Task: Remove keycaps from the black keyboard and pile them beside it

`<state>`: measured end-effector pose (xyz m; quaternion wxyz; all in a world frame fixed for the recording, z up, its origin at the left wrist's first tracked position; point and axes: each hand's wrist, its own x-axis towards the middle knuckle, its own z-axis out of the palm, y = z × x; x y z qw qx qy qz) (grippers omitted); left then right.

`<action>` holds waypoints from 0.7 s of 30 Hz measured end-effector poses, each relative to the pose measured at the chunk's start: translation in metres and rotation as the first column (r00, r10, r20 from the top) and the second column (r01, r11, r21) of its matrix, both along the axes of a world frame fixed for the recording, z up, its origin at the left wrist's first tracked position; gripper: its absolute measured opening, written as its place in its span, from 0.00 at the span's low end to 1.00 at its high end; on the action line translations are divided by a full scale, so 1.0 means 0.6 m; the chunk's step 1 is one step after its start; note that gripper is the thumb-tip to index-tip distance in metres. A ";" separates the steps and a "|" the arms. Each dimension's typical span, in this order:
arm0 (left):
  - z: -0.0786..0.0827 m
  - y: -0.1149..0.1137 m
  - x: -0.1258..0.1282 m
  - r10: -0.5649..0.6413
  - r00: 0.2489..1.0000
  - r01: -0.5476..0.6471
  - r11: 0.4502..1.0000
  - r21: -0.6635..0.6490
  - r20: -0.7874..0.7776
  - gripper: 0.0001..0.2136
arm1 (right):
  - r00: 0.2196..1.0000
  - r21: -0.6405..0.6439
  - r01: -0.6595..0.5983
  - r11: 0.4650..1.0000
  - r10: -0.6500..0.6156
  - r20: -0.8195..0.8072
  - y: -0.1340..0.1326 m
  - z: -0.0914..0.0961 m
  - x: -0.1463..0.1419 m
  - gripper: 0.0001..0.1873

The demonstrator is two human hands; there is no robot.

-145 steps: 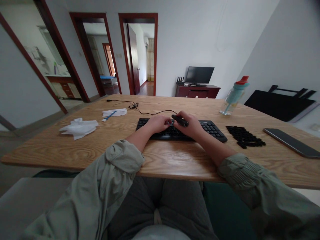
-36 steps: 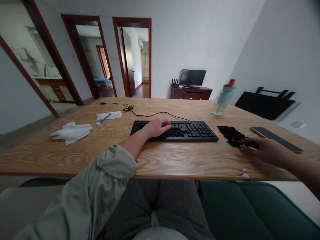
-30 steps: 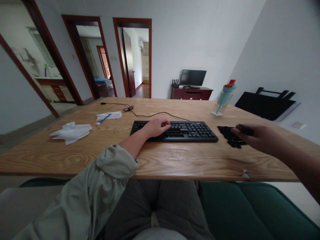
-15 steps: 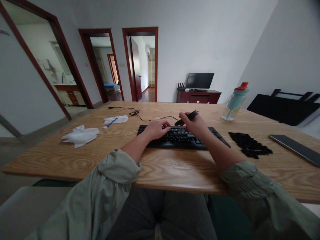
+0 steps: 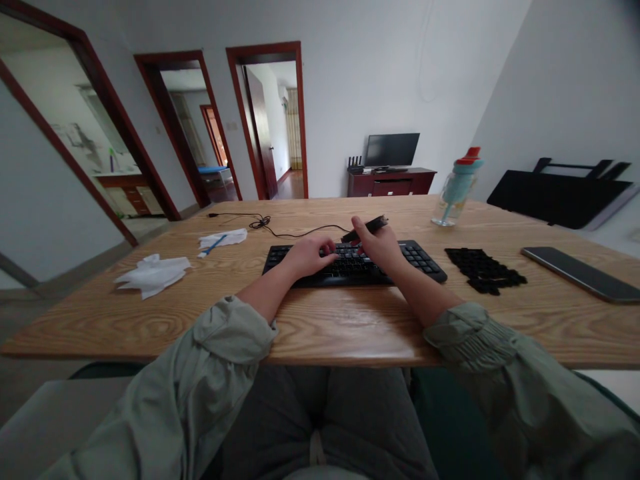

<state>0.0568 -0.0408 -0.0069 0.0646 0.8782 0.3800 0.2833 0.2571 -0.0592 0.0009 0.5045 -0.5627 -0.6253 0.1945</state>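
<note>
Right hand [image 5: 379, 243] grips tool [image 5: 377, 224] over keyboard [image 5: 345, 277]

The right fingers are clamped on the black tool, tilted, its right end higher. The left hand [image 5: 311, 256] is curled on the keyboard's left half; whether its fingers pinch anything, I cannot tell. The keyboard lies on the table [image 5: 340, 327], its cable [image 5: 295, 235] running behind it. To its right lie black pieces [image 5: 483, 269] and a dark slab [image 5: 580, 273]; left of it, tissues [image 5: 155, 275]. A bottle [image 5: 454, 192] stands farther back.
</note>
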 end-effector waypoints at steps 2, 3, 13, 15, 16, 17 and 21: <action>-0.004 0.004 0.003 -0.036 0.996 0.037 0.999 0.013 -0.082 0.11 | 1.000 -0.006 0.014 1.000 -0.014 0.006 0.003 -0.004 0.000 0.36; -0.006 0.006 0.005 -0.043 0.993 0.046 0.999 0.025 -0.106 0.11 | 1.000 -0.007 0.020 1.000 -0.020 0.012 0.004 -0.005 0.000 0.36; -0.010 0.006 0.025 -0.007 0.980 0.028 0.994 0.102 -0.201 0.12 | 0.997 0.031 0.012 0.999 -0.015 0.080 0.011 -0.011 0.001 0.31; -0.010 0.004 0.026 -0.014 0.980 0.032 0.995 0.091 -0.196 0.13 | 0.999 0.033 0.008 0.999 -0.009 0.039 0.010 -0.010 -0.001 0.30; -0.010 0.004 0.027 -0.017 0.981 0.035 0.996 0.085 -0.196 0.13 | 1.000 0.035 0.006 0.999 -0.006 0.021 0.010 -0.010 -0.002 0.30; -0.010 0.004 0.027 -0.018 0.980 0.034 0.996 0.080 -0.196 0.12 | 1.000 0.035 0.004 0.999 -0.004 0.010 0.010 -0.010 -0.002 0.30; -0.011 0.008 0.025 0.006 0.977 0.009 0.997 0.074 -0.212 0.12 | 1.000 0.040 0.005 0.999 -0.006 0.029 0.010 -0.011 -0.001 0.30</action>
